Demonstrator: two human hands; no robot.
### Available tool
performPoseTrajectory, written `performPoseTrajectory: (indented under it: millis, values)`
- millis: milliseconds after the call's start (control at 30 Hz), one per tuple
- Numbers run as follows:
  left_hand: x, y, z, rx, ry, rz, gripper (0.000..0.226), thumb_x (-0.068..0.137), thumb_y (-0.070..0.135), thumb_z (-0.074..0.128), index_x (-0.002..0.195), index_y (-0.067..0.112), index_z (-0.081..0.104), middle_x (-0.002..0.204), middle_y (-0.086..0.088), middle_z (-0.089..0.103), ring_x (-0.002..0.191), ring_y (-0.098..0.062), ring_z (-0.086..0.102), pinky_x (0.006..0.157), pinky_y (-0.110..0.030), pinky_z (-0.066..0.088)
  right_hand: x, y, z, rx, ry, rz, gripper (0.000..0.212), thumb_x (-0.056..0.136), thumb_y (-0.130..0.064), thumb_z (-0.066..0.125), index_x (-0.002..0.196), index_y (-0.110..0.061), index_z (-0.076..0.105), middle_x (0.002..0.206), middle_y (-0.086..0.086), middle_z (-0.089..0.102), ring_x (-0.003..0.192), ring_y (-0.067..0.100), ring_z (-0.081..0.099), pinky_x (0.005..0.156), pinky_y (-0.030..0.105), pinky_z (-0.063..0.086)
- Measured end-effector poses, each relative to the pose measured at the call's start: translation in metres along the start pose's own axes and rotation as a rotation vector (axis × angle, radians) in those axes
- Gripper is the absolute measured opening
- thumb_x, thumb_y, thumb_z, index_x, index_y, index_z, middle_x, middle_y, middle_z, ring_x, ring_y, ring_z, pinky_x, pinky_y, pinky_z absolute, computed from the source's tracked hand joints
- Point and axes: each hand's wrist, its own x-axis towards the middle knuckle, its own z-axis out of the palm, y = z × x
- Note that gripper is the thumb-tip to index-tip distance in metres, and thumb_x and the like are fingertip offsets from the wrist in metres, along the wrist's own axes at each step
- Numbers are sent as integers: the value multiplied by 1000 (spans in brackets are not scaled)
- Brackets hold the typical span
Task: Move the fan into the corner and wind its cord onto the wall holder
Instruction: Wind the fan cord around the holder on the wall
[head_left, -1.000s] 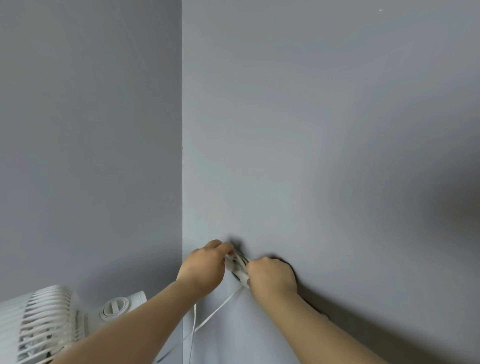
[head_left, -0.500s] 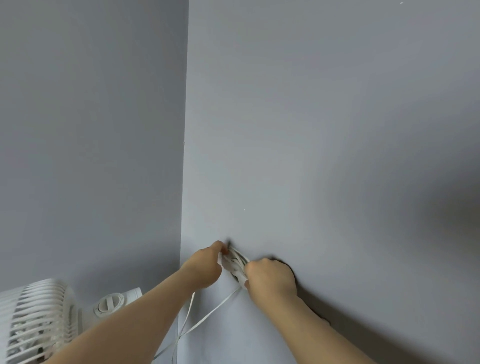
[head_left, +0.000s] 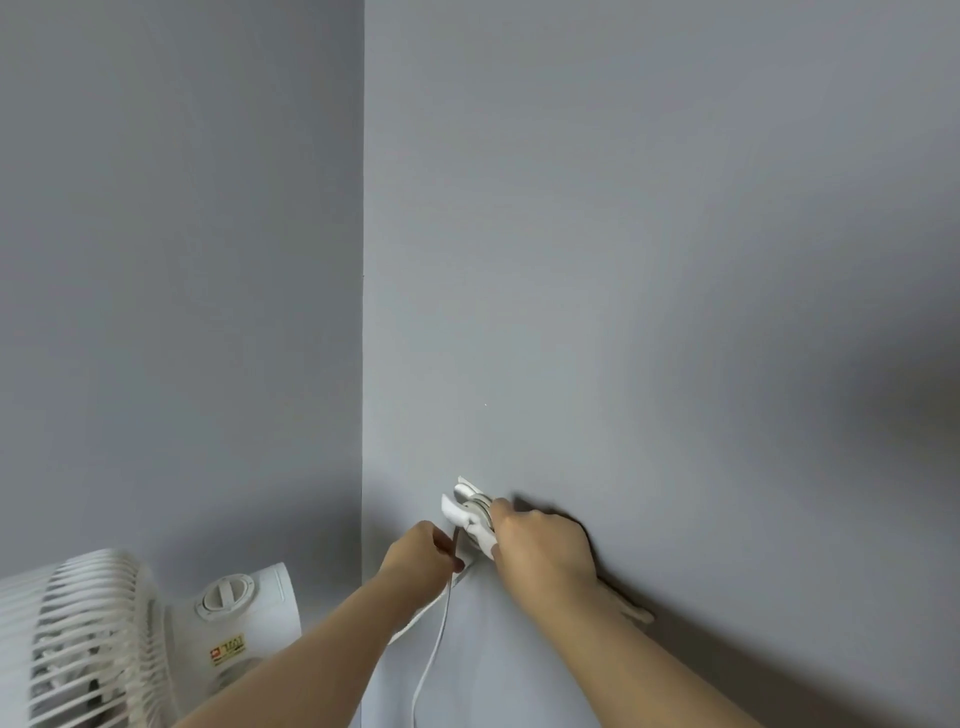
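Two hands work low on the right-hand grey wall (head_left: 649, 260), just off the corner seam (head_left: 363, 312), forearms coming up from 6 and 7 o'clock.

Left hand (head_left: 421, 558): at 8 o'clock of the wall holder (head_left: 470, 512), close but not touching it. Back of the hand faces the camera, fingers curled, thumb and fingers pinching the white cord (head_left: 434, 649).

Right hand (head_left: 540, 551): at 4 o'clock of the holder, knuckles bent, fingertips curled onto the holder's lower-right edge and gripping it against the wall. The palm hides that side of the holder.

Holder: white, fixed to the wall, long axis tilted roughly 11 to 5 o'clock. Several cord turns show on it, count not readable.

Cord: a short run goes from the holder down to the left pinch, then the loose length drops toward 6 o'clock and leaves the frame at the bottom. Flat white lead.

Fan (head_left: 93, 639): white, at 8 o'clock of the frame, beside the left wall in the corner, well apart from the holder. Axis runs about 9 to 3 o'clock, with the ribbed grille toward 9 and the motor housing toward 3. Round knob (head_left: 227, 597) sits on top of the housing.

Label (head_left: 227, 649): yellow sticker with a red mark on the housing below the knob. Print is too small and blurred to read.
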Motion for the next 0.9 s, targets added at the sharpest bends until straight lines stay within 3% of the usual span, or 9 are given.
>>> performPoseTrajectory:
  millis: [133,200,267,333,433,567,667,800,900]
  values:
    - [-7,4,-2,-56,24,-41,18,82,8,63,69,19,54,77,-4,63,80,-21,59,67,-22,44,-10,-3,0,101,77,17,20,90,-20,57,109,-15,62,99,10,73,90,25,71,59,25,33]
    - [-11,8,-2,-87,2,-50,21,82,4,61,65,16,55,71,-7,64,69,-20,59,66,-25,48,-20,-5,-5,101,63,36,24,53,-31,87,64,-19,69,51,6,67,42,18,65,41,15,12]
    - [-16,12,-1,-161,-42,-78,21,83,0,58,67,12,54,69,-9,63,61,-17,58,56,-22,47,-23,-6,4,88,124,-3,35,28,-33,91,41,-20,61,29,4,50,20,13,47,47,11,-7]
    - [-20,16,-1,-230,-60,-103,20,85,-1,55,68,10,54,69,-10,64,62,-17,59,53,-21,47,-33,-6,2,65,114,-44,22,57,-36,83,61,-21,69,52,5,66,42,17,63,40,15,9]
    - [-25,21,0,-403,-80,-173,21,86,-5,54,68,6,55,66,-12,60,61,-16,57,52,-21,49,-36,-4,11,234,-96,101,26,99,-28,39,98,-13,60,103,10,66,83,25,61,49,22,28]
    - [-32,28,-2,-615,-104,-275,22,87,-7,53,68,2,58,65,-12,60,58,-15,57,40,-17,49,-35,-4,15,803,-487,367,32,101,-27,31,75,-16,47,79,3,63,65,15,55,66,26,44]
    - [-36,26,-6,-551,-119,-242,20,87,-7,53,72,4,57,68,-11,61,60,-14,59,44,-18,49,-36,-2,12,1079,-548,537,32,99,-21,28,74,-14,46,63,2,51,48,13,52,59,23,46]
    - [-40,27,-10,-230,84,-4,21,88,2,49,74,18,47,84,-7,60,69,-19,62,60,-24,47,-37,3,4,996,-406,597,27,99,-28,37,85,-9,49,67,3,45,43,14,41,42,23,46]
    - [-50,36,-10,204,228,369,20,88,12,46,74,25,42,95,0,49,77,-22,53,65,-27,42,-41,7,1,796,-333,525,28,99,-35,40,92,-11,51,80,6,57,49,21,52,51,29,52]
